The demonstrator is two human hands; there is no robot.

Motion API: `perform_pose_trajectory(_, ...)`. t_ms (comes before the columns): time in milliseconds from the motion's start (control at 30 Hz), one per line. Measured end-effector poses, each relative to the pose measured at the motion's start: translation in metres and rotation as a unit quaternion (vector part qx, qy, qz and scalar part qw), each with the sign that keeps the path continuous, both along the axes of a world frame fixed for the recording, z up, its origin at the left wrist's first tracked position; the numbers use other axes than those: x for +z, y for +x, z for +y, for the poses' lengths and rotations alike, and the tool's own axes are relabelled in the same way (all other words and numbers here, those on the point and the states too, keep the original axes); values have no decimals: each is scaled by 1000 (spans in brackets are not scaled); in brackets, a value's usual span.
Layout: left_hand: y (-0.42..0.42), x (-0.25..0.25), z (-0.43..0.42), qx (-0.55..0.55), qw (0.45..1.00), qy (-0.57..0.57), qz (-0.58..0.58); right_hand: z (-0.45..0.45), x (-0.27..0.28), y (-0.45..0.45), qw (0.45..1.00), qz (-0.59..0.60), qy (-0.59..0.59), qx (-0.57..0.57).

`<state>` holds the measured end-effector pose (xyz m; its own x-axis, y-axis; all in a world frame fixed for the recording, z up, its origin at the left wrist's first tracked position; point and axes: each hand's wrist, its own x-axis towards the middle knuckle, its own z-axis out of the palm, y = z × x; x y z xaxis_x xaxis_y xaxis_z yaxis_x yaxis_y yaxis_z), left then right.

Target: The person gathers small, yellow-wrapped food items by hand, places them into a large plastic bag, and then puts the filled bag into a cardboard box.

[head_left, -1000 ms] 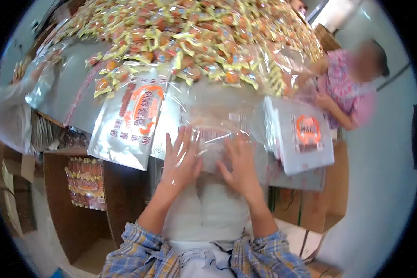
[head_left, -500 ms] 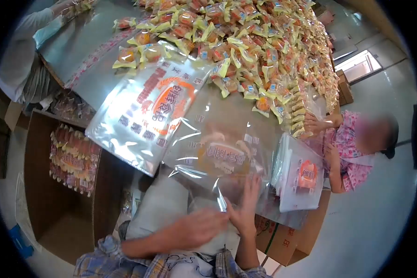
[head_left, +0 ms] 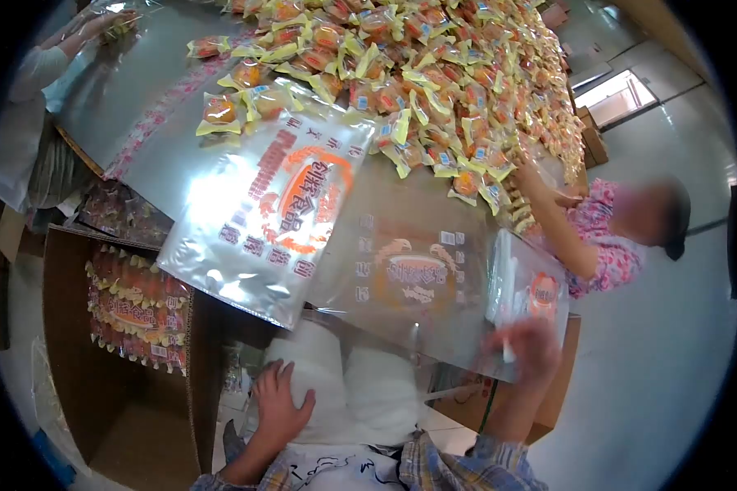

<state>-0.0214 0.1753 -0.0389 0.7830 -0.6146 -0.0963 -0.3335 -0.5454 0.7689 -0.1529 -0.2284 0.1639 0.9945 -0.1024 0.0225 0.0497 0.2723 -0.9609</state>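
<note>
My left hand (head_left: 281,403) rests with spread fingers against my light trousers (head_left: 311,360), holding nothing. Farther right, my right hand (head_left: 532,350) is blurred by motion in front of a stack of clear printed bags (head_left: 512,286); its fingers are too smeared to read. One clear printed bag (head_left: 418,270) lies flat on the table in front of me. Beside it on the left is a silvery bag (head_left: 254,213) with orange and red printing.
A large heap of small wrapped cakes (head_left: 442,90) covers the back of the table. An open cardboard box (head_left: 123,409) at the left holds a filled pack (head_left: 135,311). A co-worker (head_left: 614,229) reaches in from the right; another person's sleeve (head_left: 37,74) shows upper left.
My hands have come off the clear bag and moved apart, the left to my lap, the right toward the bag stack. The co-worker's arm has shifted.
</note>
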Motion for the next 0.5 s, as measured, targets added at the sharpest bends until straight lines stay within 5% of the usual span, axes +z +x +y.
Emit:
perform_pose_trajectory(100,15,-5,-37,-57,993,95,-31,-14,29,112,914,74,-296,-268)
perform_pose_trajectory(267,41,-12,-73,-73,981,181,-5,-70,-31,287,733,80,-645,-203)
perform_pose_trajectory(500,59,-20,-65,-41,983,176,30,-160,-65,426,559,182,-780,-214)
